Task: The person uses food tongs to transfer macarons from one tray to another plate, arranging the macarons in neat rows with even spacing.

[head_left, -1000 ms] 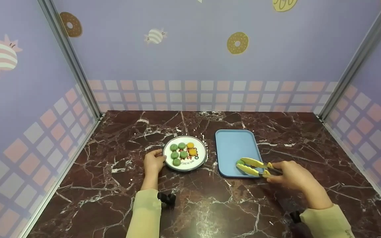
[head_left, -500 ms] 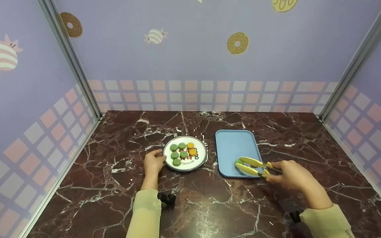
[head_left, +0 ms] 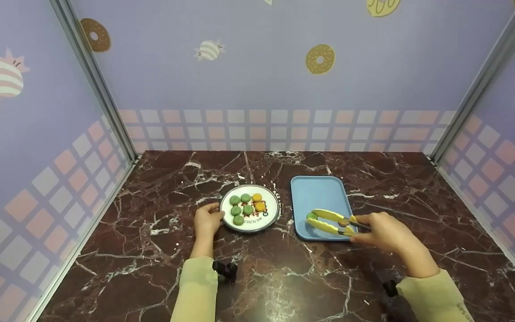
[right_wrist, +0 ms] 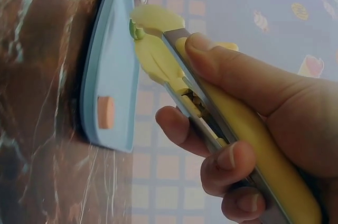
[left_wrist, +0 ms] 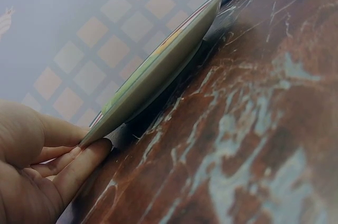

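Observation:
My left hand [head_left: 209,220] pinches the left rim of a round white plate [head_left: 264,220]; in the left wrist view the fingers [left_wrist: 84,168] reach under the rim. Several small round green cookies [head_left: 236,210] and two orange ones [head_left: 260,206] lie on the plate. My right hand [head_left: 385,231] grips yellow tongs [head_left: 327,227] over the blue tray [head_left: 315,190]. Between the tong tips is a green cookie [right_wrist: 137,31], seen also in the head view. An orange-brown piece [right_wrist: 105,112] lies on the tray near its close end, partly framed by the tong arms from above.
The dark red marbled table [head_left: 257,273] carries the plate left of the tray, with a narrow gap between them. Patterned lilac walls [head_left: 257,80] enclose the back and both sides.
My right hand and the tongs have moved left over the tray, carrying the green cookie towards the plate. The orange-brown piece now shows between the tong arms. My left hand and the plate stay put.

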The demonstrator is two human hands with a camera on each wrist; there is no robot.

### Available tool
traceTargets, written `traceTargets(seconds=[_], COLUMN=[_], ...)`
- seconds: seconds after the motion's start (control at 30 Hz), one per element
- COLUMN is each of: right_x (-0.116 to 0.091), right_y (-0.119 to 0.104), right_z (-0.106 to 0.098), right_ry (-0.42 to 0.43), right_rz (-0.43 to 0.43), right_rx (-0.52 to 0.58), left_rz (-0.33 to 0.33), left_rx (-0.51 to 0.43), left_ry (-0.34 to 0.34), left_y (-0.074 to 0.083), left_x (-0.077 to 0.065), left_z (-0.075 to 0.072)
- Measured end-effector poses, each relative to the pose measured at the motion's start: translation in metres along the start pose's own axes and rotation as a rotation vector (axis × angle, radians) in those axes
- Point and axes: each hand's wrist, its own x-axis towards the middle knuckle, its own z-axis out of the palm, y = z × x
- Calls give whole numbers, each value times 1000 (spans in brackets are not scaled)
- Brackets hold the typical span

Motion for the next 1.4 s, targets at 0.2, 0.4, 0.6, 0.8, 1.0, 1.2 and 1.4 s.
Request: traceTargets(seconds=[0.2, 0.4, 0.6, 0.8, 1.0, 1.2, 1.4], right_x=[9, 18, 28, 40, 51, 64, 76], right_y=[-10, -23, -34, -45, -59, -74, -87], right_z=[1, 3, 6, 10, 16, 23, 29], right_ry=[32, 10, 25, 33, 0, -20, -56], right_rz=[-62, -87, -129, -168, -166, -198, -220], right_rx=[-22, -23, -37, -49, -41, -32, -43], left_rz=[10, 5, 6, 16, -2, 1, -5], left_rx=[5, -1, 0, 0, -7, -17, 5], left_ry=[-1, 1, 0, 3, -12, 4, 0], left_y=[-1, -2, -1, 0, -1, 3, 2], left_x=[0, 1, 1, 0, 0, -3, -3], left_z=[0, 0, 1, 0, -1, -2, -1])
